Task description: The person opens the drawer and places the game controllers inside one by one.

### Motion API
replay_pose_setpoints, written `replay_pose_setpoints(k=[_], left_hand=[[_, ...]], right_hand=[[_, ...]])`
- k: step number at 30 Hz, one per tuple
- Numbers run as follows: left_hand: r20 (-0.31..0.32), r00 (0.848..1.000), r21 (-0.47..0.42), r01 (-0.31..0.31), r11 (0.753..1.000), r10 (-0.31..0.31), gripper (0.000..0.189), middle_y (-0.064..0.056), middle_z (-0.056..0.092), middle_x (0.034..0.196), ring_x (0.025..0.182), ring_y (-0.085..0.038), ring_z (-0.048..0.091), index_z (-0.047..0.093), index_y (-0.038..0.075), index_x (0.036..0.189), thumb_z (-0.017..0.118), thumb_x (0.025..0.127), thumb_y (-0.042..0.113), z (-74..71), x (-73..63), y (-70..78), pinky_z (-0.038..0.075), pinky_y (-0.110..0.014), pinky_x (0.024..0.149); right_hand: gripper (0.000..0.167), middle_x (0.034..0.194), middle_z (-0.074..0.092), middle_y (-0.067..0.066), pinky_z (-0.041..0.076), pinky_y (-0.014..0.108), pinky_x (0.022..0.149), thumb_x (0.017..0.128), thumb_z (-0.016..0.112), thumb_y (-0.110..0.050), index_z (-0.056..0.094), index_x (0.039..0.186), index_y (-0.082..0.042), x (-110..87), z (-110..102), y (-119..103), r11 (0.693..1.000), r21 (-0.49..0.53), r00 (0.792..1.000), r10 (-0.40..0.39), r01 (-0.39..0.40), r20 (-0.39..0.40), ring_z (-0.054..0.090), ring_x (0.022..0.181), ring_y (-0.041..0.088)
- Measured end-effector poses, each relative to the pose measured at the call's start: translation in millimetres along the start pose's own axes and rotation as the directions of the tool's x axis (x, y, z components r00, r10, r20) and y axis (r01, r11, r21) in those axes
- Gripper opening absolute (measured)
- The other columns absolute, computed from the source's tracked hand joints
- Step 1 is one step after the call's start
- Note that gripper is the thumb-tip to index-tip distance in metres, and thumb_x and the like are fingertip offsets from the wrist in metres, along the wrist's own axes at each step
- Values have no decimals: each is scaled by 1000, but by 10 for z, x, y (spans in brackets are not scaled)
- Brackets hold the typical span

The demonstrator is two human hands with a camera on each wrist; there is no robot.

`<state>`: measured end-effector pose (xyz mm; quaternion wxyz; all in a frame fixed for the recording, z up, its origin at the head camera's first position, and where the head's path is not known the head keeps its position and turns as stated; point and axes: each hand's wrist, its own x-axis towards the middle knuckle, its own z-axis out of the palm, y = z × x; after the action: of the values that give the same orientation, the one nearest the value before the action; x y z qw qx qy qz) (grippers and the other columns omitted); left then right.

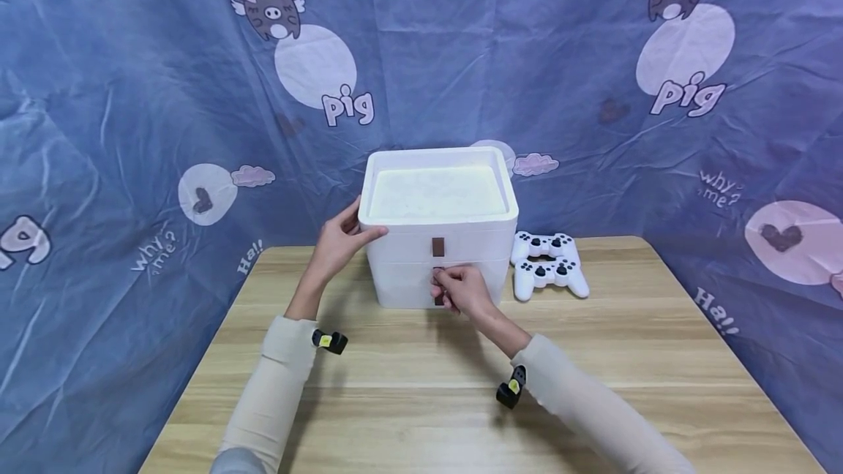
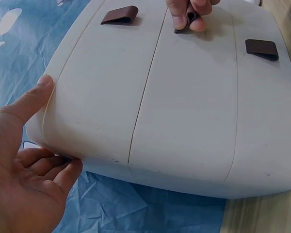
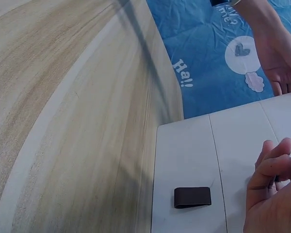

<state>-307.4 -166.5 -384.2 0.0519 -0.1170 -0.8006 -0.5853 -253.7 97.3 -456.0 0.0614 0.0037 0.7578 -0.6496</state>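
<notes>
A white drawer box (image 1: 405, 280) with a recessed top stands at the back of the table; thin seams divide its front into three levels. Brown pull tabs sit on the front: the top tab (image 2: 120, 15) and the bottom tab (image 2: 263, 49) are free. Thumb and fingertips of my right hand (image 1: 466, 290) pinch the middle tab (image 2: 190, 19), which sticks out between them. My left hand (image 1: 338, 246) grips the box's upper left corner, thumb on the front, fingers round the side. In the right wrist view, the right hand (image 3: 276, 194) hides its tab.
Two white game controllers (image 1: 549, 269) lie against each other just right of the box. Behind the wood-grain table (image 1: 395, 401) hangs a blue printed cloth (image 1: 435, 57), close at the back of the box. Both wrists carry small black cameras.
</notes>
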Motion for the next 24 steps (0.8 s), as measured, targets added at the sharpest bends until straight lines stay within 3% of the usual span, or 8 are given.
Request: replay_pose_setpoints(k=[10,24], left_hand=[[5,1000,8,-7,1000,7,101,-10,42,169,154,-24,46,36,17,167,92,86,40,0,-16,37,43,-38,126],[9,1000,9,-11,1000,11,102,-11,43,169,153,-24,47,35,16,167,92,86,40,-9,-3,30,44,-38,125]], right_hand=[[34,62,68,-3,32,18,37,108,64,-20,74,101,13,-108,-4,4,1000,19,1000,18,-18,22,46,39,2],[28,64,71,-1,32,18,36,106,68,-21,80,91,0,-453,3,51,999,-35,999,22,-21,41,46,40,4]])
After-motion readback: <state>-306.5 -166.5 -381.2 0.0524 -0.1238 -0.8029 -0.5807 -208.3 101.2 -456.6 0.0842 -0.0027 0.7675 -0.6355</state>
